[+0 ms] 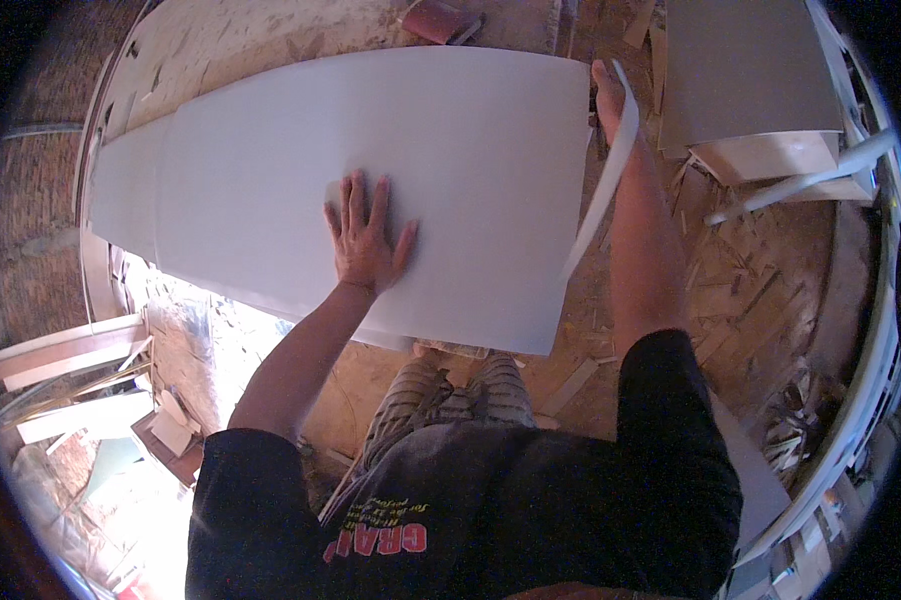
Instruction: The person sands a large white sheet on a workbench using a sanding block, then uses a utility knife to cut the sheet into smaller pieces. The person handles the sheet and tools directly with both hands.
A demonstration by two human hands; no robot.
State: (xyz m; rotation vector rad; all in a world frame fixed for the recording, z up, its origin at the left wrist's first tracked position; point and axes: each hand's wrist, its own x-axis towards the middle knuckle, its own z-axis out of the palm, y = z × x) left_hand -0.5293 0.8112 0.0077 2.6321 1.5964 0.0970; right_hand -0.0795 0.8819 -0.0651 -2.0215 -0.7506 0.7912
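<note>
A large white sheet [450, 180] lies flat in front of me, narrowing toward the left in the picture. My left hand [365, 240] rests palm down on its middle, fingers spread. Past the sheet's far right corner is my right hand [607, 95], its fingers closed at a thin white strip [610, 165]. That strip bows outward across my right wrist and runs back to the sheet's right edge near the front. Part of the right hand's fingers is hidden, so the exact grip is unclear.
Beyond the sheet, a dusty work surface [300, 38] carries a dark red piece [438, 20]. A grey-topped box or cabinet [750, 70] stands at the far right, with a pale bar [805, 180] beside it. Wood scraps litter the floor [740, 270]. Boards [70, 355] are stacked at left.
</note>
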